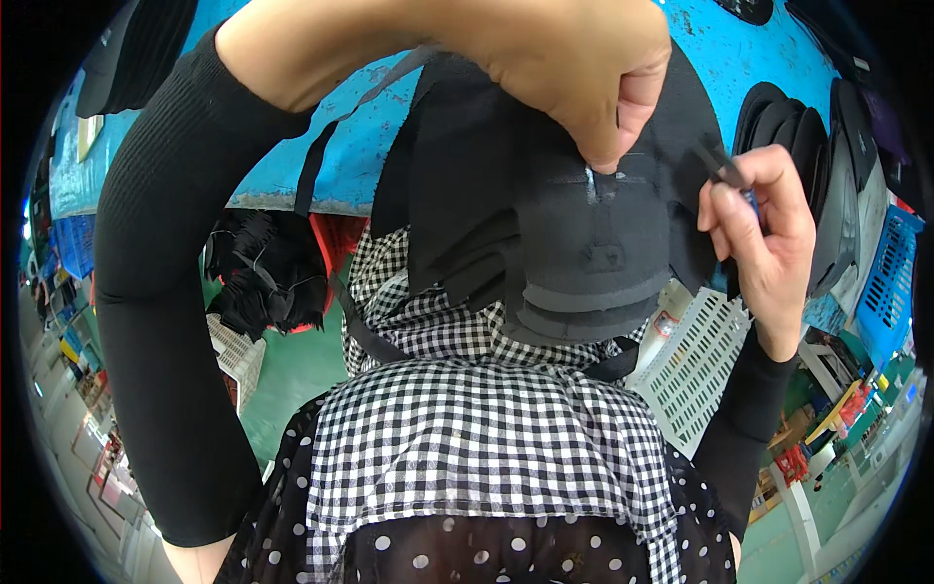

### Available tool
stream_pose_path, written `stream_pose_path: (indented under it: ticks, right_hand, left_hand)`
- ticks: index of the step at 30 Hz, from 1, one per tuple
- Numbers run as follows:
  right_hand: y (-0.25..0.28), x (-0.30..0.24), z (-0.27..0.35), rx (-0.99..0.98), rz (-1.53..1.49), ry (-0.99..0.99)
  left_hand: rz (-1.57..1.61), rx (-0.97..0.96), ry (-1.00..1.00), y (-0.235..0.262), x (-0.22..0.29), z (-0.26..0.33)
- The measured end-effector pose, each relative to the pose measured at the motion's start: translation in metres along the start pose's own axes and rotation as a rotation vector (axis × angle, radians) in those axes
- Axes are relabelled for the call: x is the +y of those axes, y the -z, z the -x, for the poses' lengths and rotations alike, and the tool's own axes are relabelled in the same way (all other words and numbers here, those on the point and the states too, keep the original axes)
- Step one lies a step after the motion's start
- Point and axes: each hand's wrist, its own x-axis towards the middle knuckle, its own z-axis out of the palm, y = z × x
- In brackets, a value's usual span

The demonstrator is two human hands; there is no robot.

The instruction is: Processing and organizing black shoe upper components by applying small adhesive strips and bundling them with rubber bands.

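Observation:
A layered stack of black fabric pieces (555, 243) with rounded ends lies in front of me, partly over the blue tabletop and above my checked apron. My left hand (603, 88) comes over it from the far side. Its thumb and finger are pinched together at the top of a narrow black strip (605, 187) on the uppermost piece. Glossy whitish streaks show beside the strip. To the right of the stack, my right hand (769, 219) is closed around a small dark tool (725, 167) with a blue part. The tool is blurred, so its exact kind is unclear.
The blue table (341, 180) has worn paint. Curved black panels (788, 127) are stacked at its right. Bundled black pieces (268, 273) fill a red basket at the left. A pale perforated crate (696, 360) stands below right; a blue basket (887, 277) is at far right.

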Motion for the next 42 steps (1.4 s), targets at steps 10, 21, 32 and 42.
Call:
stream_pose_path:
  ticks: [10, 21, 32, 42]
  right_hand:
    - [0.000, 0.000, -0.009, 0.017, 0.001, -0.025]
    - [0.000, -0.007, -0.012, -0.108, 0.372, 0.270]
    - [-0.001, -0.014, -0.028, -0.334, 0.563, 0.342]
    - [-0.008, -0.013, -0.035, -0.110, 0.830, 0.470]
  left_hand:
    - [-0.007, 0.013, -0.122, -0.003, -0.011, 0.004]
    - [0.058, -0.157, 0.355, 0.010, 0.014, -0.015]
    - [-0.470, 0.315, -0.045, -0.023, -0.006, 0.000]
    - [-0.103, -0.059, 0.495, 0.013, 0.026, -0.007]
